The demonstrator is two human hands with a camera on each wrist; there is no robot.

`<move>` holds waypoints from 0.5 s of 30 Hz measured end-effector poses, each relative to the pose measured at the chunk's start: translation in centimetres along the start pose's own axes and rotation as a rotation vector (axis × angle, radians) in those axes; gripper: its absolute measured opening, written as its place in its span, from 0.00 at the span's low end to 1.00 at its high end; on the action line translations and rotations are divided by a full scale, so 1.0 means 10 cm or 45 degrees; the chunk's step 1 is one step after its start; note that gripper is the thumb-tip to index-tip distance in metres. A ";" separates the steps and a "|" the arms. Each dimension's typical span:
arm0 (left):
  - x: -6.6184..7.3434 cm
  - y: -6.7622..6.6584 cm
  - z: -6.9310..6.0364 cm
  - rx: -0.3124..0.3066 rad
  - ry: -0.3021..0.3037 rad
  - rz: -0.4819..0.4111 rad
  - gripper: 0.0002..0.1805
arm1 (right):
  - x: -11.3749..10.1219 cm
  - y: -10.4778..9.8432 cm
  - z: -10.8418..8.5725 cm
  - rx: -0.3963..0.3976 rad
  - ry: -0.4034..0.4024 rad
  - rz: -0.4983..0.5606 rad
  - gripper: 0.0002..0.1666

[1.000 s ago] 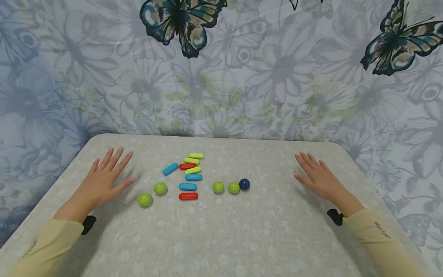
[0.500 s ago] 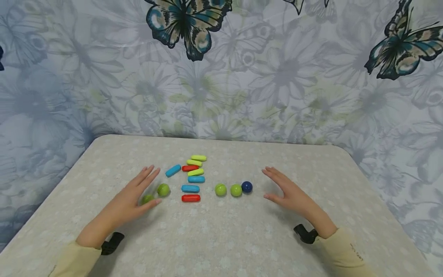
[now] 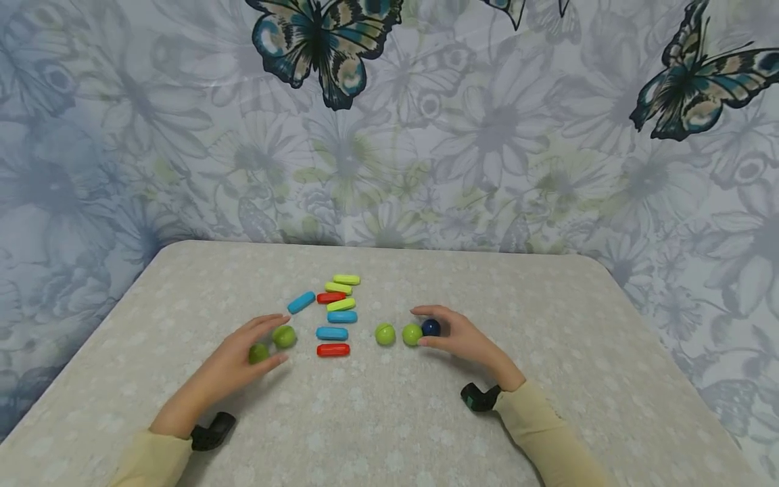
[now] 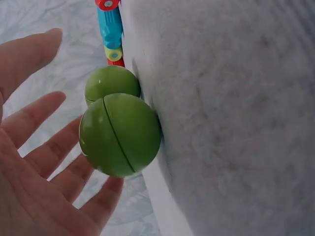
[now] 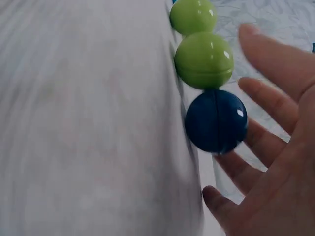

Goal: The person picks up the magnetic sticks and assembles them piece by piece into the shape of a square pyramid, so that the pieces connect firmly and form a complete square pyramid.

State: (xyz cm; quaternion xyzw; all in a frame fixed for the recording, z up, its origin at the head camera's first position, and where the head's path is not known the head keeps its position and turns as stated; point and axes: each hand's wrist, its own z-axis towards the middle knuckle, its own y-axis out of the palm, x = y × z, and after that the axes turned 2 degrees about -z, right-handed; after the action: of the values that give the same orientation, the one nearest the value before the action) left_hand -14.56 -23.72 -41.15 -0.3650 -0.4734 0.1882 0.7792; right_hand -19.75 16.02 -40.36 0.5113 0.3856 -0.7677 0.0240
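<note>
Loosely, two green balls (image 3: 284, 337) are framed on the surface (image 3: 377, 426) by the spread left hand (image 3: 232, 358), a navy ball (image 3: 431, 327) by the relaxed, ungripping right hand (image 3: 465, 336), two more green balls (image 3: 385, 334) lined beside it, colored rods (image 3: 332, 333) laid roughly between.

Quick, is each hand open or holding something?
Left hand: open around two green balls, holding nothing.
Right hand: open around the dark blue ball, holding nothing.

The head view is looking forward and down from farther off, covering the tabletop (image 3: 389, 419) and backdrop (image 3: 389, 162). Both wrist views are peering close and low along the tabletop, tipped sideways, the left sharing two green balls (image 4: 120, 135) with the head view, the right sharing the dark blue ball (image 5: 216, 121).
</note>
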 end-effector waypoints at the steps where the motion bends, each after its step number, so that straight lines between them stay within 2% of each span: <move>1: 0.00 0.00 0.00 0.006 0.000 -0.009 0.32 | -0.03 0.01 0.01 -0.011 0.012 0.015 0.31; 5: 0.06 0.05 0.06 0.059 0.027 -0.034 0.28 | -0.07 0.04 0.03 -0.021 0.037 -0.002 0.28; 9: 0.16 0.17 0.14 0.118 0.084 -0.074 0.24 | -0.05 0.08 0.02 -0.003 0.075 -0.029 0.24; 12: 0.23 0.26 0.19 0.103 0.109 -0.139 0.22 | -0.01 0.11 0.03 0.021 0.074 -0.020 0.22; 15: 0.27 0.32 0.25 0.041 0.120 -0.179 0.22 | 0.05 0.13 0.07 0.055 0.040 -0.019 0.22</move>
State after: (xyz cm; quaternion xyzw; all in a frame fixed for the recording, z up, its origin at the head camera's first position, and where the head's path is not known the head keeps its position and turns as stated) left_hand -15.32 -18.90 -41.20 -0.3267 -0.4576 0.1234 0.8177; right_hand -20.00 14.91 -41.38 0.5208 0.3732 -0.7678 0.0011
